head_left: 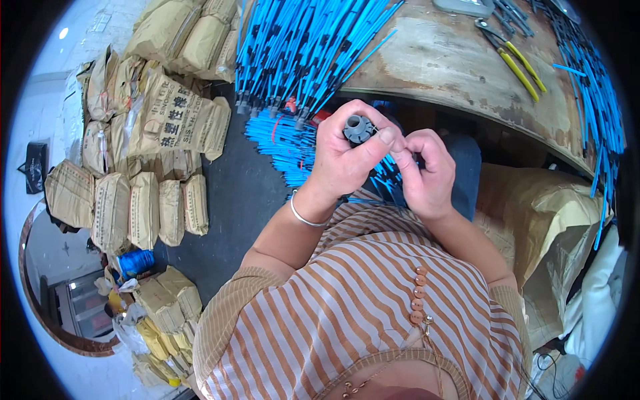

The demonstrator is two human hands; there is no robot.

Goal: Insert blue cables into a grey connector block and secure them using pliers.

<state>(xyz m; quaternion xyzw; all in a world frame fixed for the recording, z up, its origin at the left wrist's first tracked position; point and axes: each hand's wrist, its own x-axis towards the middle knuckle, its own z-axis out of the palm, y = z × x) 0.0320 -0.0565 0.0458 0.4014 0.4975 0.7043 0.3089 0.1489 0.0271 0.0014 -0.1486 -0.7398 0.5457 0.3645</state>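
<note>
By the wooden bench's edge (427,83), the left hand (347,148) grips a grey ribbed plastic cylinder (359,129), likely steadying it; right hand (428,175) pinches, contents unclear.

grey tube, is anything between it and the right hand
Yes: the left hand is wrapped around the grey tube, and its thumb lies between the tube and the right hand in this view.

Probably a workshop: pliers (517,75), paper sacks (177,120)
</note>
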